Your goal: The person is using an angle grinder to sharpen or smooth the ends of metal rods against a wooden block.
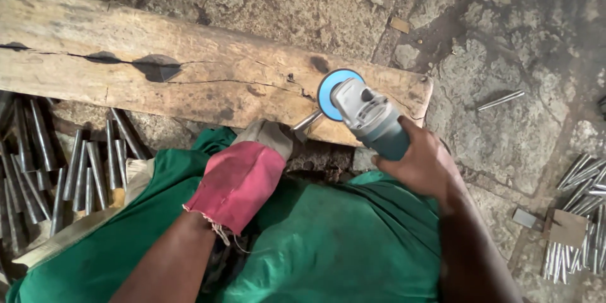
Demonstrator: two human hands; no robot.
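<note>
My left hand [252, 164] wears a worn red and tan glove and grips a short metal rod [307, 120], whose tip rests on the cracked wooden plank [189, 69]. My right hand [420, 164], bare, holds a teal and grey angle grinder [369, 117]. Its blue disc [329, 88] sits against the rod's end on the plank's right part. My green-clad lap fills the lower middle of the view.
Several cut metal rods [69, 164] lie piled at the left below the plank. More rods [584, 214] lie at the right edge beside a cardboard scrap [568, 227]. A single rod [500, 100] lies on the stone floor [505, 25].
</note>
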